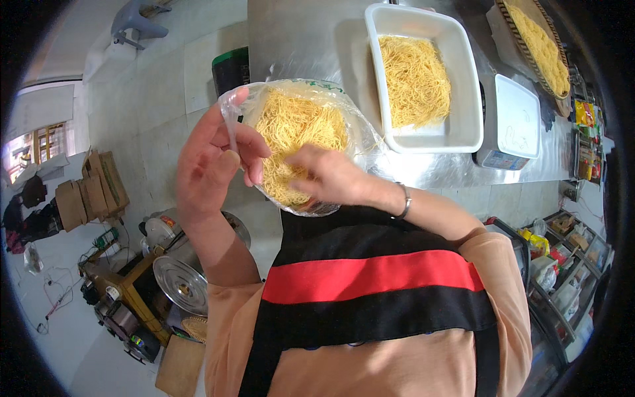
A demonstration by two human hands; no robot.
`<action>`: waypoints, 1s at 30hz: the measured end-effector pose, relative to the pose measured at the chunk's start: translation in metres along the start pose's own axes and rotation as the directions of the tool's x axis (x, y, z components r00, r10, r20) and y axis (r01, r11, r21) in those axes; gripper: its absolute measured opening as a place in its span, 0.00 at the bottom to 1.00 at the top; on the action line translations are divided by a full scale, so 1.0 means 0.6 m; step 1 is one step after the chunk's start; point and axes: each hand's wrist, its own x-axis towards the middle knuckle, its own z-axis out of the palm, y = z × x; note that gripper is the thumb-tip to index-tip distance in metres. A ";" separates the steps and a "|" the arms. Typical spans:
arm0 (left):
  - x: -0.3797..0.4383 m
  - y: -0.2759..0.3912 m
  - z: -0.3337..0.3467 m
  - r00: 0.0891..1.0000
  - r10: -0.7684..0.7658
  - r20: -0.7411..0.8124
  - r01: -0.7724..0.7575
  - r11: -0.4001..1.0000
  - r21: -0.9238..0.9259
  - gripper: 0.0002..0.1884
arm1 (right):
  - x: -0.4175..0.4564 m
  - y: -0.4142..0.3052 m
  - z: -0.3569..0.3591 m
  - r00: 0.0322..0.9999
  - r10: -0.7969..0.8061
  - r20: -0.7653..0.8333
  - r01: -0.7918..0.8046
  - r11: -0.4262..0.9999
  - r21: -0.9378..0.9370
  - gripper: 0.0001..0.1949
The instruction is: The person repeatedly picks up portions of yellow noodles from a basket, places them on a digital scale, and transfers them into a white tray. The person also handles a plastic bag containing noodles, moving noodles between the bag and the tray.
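Observation:
A clear plastic bag (358, 119) with its mouth wide apart sits before me, close to my black apron with a red band. Thin yellow noodles (301, 119) fill the bag. My left hand (211, 164) grips the bag's left rim, with the film stretched over the index finger and under the thumb. Down on the noodles, inside the bag's mouth, is my right hand (330, 173), its fingers curled and blurred. Whether those fingers clasp any strands is not clear. To the right, a white plastic tub (474, 106) holds more of the same noodles (414, 82).
Under the tub is a stainless steel table (302, 44). A lidded plastic box (518, 116) stands right of the tub, with a woven tray (528, 37) of noodles beyond. A black bin (230, 69) with a green rim is beside the table's left edge. Shelves of packets (565, 263) are at lower right.

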 end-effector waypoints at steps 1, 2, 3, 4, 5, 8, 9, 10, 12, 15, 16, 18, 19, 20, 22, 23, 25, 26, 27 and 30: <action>-0.001 0.000 -0.001 1.000 -0.008 -0.002 0.008 1.000 -0.020 0.34 | 0.004 -0.001 -0.016 0.986 0.089 -0.141 -0.090 0.996 0.001 0.23; -0.001 -0.001 -0.001 1.000 -0.014 -0.003 0.014 1.000 -0.023 0.35 | 0.011 0.017 -0.024 0.954 0.113 -0.279 -0.146 0.984 -0.103 0.25; 0.001 0.002 0.000 1.000 -0.022 0.004 0.022 0.999 -0.023 0.35 | 0.017 0.034 -0.031 0.899 0.120 -0.421 -0.217 0.957 -0.191 0.26; 0.002 0.002 0.000 1.000 -0.027 0.008 0.027 0.999 -0.024 0.35 | 0.018 0.046 -0.034 0.900 0.140 -0.413 -0.239 0.950 -0.199 0.29; 0.002 0.002 0.000 1.000 -0.019 0.012 0.020 1.000 -0.020 0.35 | 0.018 0.057 -0.036 0.901 0.160 -0.404 -0.260 0.943 -0.207 0.31; 0.004 -0.006 -0.002 0.999 0.008 0.042 -0.007 1.000 -0.020 0.35 | -0.008 0.078 -0.008 0.885 0.376 -0.273 -0.382 0.924 0.034 0.38; 0.004 -0.007 -0.005 0.998 0.018 0.057 -0.017 1.000 -0.021 0.35 | -0.020 0.076 0.010 0.868 0.458 -0.190 -0.434 0.887 0.156 0.40; 0.004 -0.008 -0.006 0.997 0.028 0.073 -0.027 0.999 -0.023 0.36 | -0.028 0.073 0.030 0.840 0.401 -0.367 -0.400 0.913 0.082 0.38; 0.002 -0.007 -0.001 0.999 0.011 0.036 -0.012 1.000 0.029 0.37 | -0.016 0.072 0.000 0.782 0.619 0.078 -0.623 0.779 0.072 0.34; 0.005 -0.010 0.006 0.998 0.017 0.053 -0.019 0.999 0.031 0.38 | 0.001 0.058 0.002 0.752 0.596 0.283 -0.636 0.768 0.075 0.29; 0.005 -0.012 0.007 0.998 0.021 0.060 -0.023 1.000 0.020 0.38 | 0.019 0.027 0.003 0.787 0.548 0.284 -0.592 0.800 0.097 0.28; 0.005 -0.014 0.006 0.997 0.036 0.066 -0.039 0.998 0.046 0.38 | 0.050 -0.067 -0.014 0.711 0.532 0.459 -0.687 0.662 0.298 0.24; 0.007 -0.011 0.006 0.996 0.040 0.079 -0.045 0.997 0.061 0.38 | 0.056 -0.067 0.020 0.942 0.288 0.170 -0.328 0.898 0.295 0.20; 0.007 -0.007 0.007 0.998 0.025 0.062 -0.029 0.997 0.066 0.37 | 0.059 -0.062 0.031 0.968 0.231 0.099 -0.251 0.915 0.315 0.19; 0.000 0.004 0.001 1.000 0.004 0.021 -0.006 0.997 0.081 0.34 | 0.068 -0.049 0.036 0.986 0.163 -0.042 -0.147 0.955 0.259 0.17; 0.001 0.009 -0.004 1.000 -0.002 0.010 0.001 0.998 0.067 0.34 | 0.071 -0.025 0.032 0.981 0.155 -0.115 -0.132 0.973 0.187 0.17; -0.008 0.008 -0.010 0.999 -0.017 -0.038 0.018 0.999 0.029 0.35 | 0.082 0.004 -0.005 0.969 0.131 -0.210 -0.136 0.991 -0.010 0.18; -0.006 0.008 -0.009 0.999 -0.005 -0.044 0.005 1.000 0.005 0.35 | 0.090 0.028 -0.022 0.962 0.120 -0.247 -0.143 0.987 -0.076 0.23; 0.000 0.010 -0.011 0.999 0.011 -0.050 -0.011 1.000 -0.012 0.35 | 0.099 0.034 -0.036 0.954 0.100 -0.283 -0.144 0.979 -0.141 0.28; 0.005 0.015 -0.009 0.998 -0.008 -0.068 0.006 0.999 -0.035 0.35 | 0.092 0.022 -0.056 0.998 0.056 0.014 -0.052 0.983 -0.174 0.35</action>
